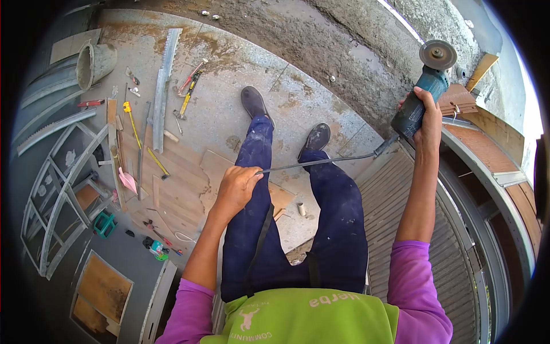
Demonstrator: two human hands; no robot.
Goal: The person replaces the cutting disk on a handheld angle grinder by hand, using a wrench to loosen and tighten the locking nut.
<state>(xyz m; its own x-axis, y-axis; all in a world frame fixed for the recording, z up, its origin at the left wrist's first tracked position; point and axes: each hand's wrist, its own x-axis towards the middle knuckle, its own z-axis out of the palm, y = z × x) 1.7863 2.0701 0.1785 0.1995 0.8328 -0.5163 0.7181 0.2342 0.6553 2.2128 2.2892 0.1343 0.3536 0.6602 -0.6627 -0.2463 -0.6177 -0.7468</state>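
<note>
My right hand (427,117) is wrapped round the body of a teal and black angle grinder (409,112), held out at the upper right. Its cutting disc (438,54) points away from me, above the muddy ground. From the back of the grinder a dark power cord (321,163) stretches across my knees to the left. My left hand (238,188) is closed on that cord, in front of my left thigh. The fingertips of the left hand are pinched together around it.
Metal profile strips (163,86), a tape measure (127,107), hammers and pliers lie on the tiles to the left. A curved metal frame (63,189) stands beyond them, near a grey bucket (94,64). At my right is a slatted panel (418,229) beside metal framing.
</note>
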